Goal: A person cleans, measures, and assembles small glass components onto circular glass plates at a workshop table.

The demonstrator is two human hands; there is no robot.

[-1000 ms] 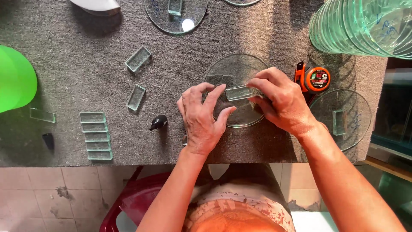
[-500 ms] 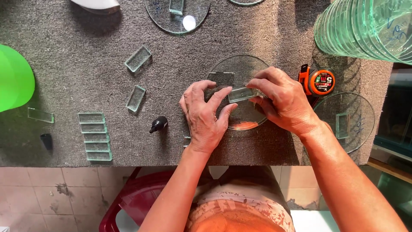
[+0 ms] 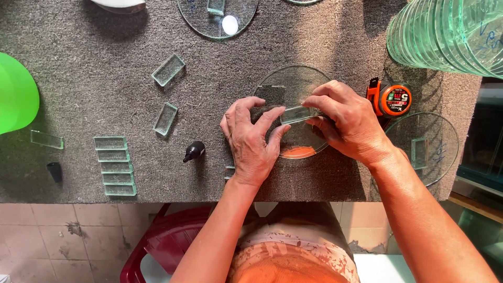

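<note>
A round clear glass disc lies on the grey carpeted table. Both hands rest on it. My left hand and my right hand pinch a small rectangular glass strip between their fingertips, holding it on the disc's middle. A second small glass rectangle lies on the disc just above my left fingers. An orange smear shows through the disc's near edge.
Loose glass rectangles and a row of several lie left. A black cap, an orange tape measure, more discs, stacked discs, a green object.
Both hands and the strip have stayed on the disc; the fingers shifted slightly, and the view has drifted a little.
</note>
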